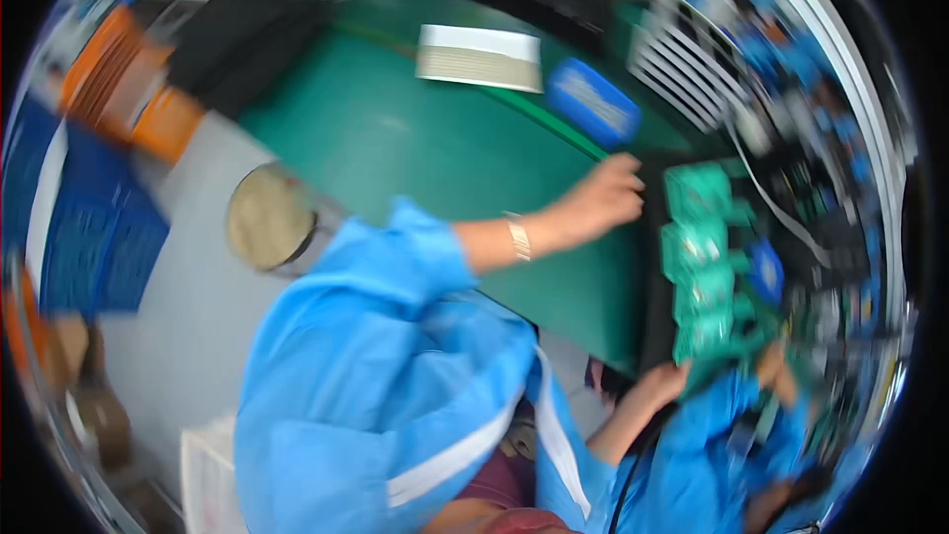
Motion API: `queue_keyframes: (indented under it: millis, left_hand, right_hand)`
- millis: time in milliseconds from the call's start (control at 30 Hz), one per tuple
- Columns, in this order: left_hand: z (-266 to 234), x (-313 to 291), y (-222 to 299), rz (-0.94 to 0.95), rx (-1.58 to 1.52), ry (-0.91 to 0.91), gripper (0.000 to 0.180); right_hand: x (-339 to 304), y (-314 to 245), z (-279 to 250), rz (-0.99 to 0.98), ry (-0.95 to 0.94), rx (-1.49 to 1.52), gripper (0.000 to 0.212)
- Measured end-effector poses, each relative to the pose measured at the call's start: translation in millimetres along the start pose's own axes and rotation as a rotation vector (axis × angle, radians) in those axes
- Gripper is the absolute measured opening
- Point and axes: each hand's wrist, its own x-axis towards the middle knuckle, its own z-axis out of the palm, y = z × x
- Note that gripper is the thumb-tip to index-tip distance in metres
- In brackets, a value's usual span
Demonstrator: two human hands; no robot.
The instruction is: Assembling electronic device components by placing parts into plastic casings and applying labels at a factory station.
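My left hand [608,193], with a metal-banded bracelet or watch on its wrist, reaches right over the green table [395,158]. Its fingers are loosely bent and a little apart, and nothing shows in them. Just right of its fingertips stands a row of several light-green plastic holders [697,247] with shiny clear pieces inside, along a black strip [652,267]. My right hand [660,386] is at the near end of that row, by the strip's edge. Blur hides its fingers and whether they touch or grip anything.
Farther off lie a blue plastic case [593,102], a cream-and-white flat pack [479,57] and a grey slotted rack [687,64]. A co-worker's hand [776,374] is beyond my right hand. At left are a round stool [269,218], blue crates [94,227] and orange bins [129,89].
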Motion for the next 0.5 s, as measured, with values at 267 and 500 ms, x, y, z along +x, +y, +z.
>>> queue_keyframes:
  millis: [267, 500]
  left_hand:
    - [-101.3, -54.2, 88.9, 0.283, 1.141, 0.246, 0.052]
    - [-287.3, -132.2, 258.2, 0.752, 1.876, 0.899, 0.034]
  right_hand:
    - [7.4, -22.8, -4.1, 0.131, 0.018, -0.196, 0.028]
    - [4.7, -36.0, 7.7, -0.412, 0.140, -0.514, 0.027]
